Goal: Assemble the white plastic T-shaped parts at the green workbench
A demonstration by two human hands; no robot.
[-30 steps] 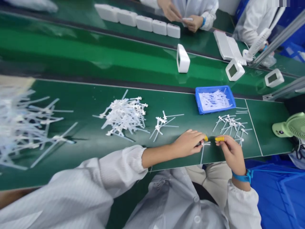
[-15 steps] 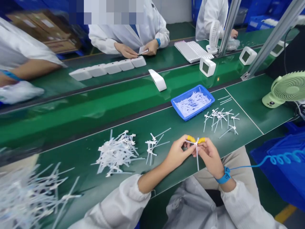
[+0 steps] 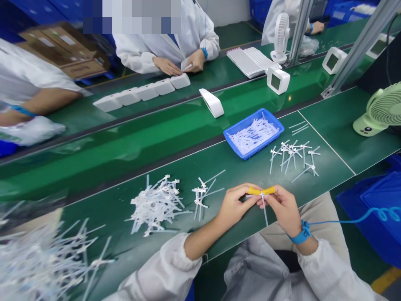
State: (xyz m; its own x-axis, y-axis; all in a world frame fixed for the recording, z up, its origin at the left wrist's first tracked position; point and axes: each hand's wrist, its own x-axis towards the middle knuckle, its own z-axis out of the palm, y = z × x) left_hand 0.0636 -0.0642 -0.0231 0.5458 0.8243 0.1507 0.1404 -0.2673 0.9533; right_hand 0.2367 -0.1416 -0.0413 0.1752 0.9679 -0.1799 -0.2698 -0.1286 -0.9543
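Note:
Near the bench's front edge, my left hand (image 3: 236, 205) and my right hand (image 3: 284, 207) meet, fingers pinched together. Between them is a small white part with thin translucent strips (image 3: 265, 211); one strip hangs down and another points left. Yellow finger covers are on both index fingers, which press at the part's middle from either side. Its centre is partly hidden by my fingertips. Left of my hands lies a small group of similar strip pieces (image 3: 200, 196), with a denser pile (image 3: 156, 205) beyond it. More such pieces (image 3: 294, 152) lie to the right.
A blue tray (image 3: 233, 146) of loose strips sits ahead. A large blurred pile (image 3: 46, 259) fills the near left. A green fan (image 3: 368, 123) stands at right. White housings (image 3: 278, 80) rest on the green belt (image 3: 125, 138). Across it, a co-worker's hands (image 3: 196, 60) hold a white part.
My fingertips have drawn closer together over the strip part, and its upward-pointing strip no longer shows. The camera view has shifted slightly.

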